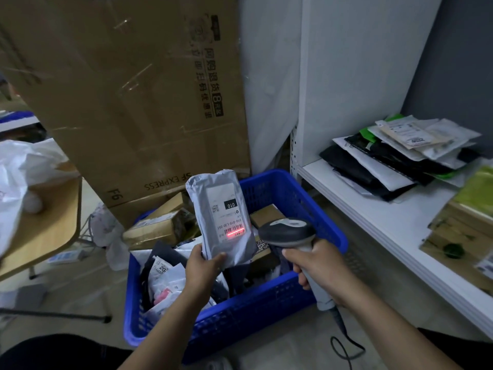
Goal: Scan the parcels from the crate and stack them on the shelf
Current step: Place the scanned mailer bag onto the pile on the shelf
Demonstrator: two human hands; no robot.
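One parcel being scanned, many left.
The left hand point(204, 265) holds a soft grey plastic parcel point(221, 217) above the full blue plastic crate point(266, 311); a grey handheld scanner point(288, 231) is gripped by the right hand point(317, 265); a pile of flat parcels point(400, 156) sits on the white shelf point(373, 209).

- Large cardboard box point(128, 97), printed "SF EXPRESS" upside down, stands tilted on floor point(88, 297).
- White plastic bag point(24, 166) lies on wooden tabletop point(50, 236), far-left part.
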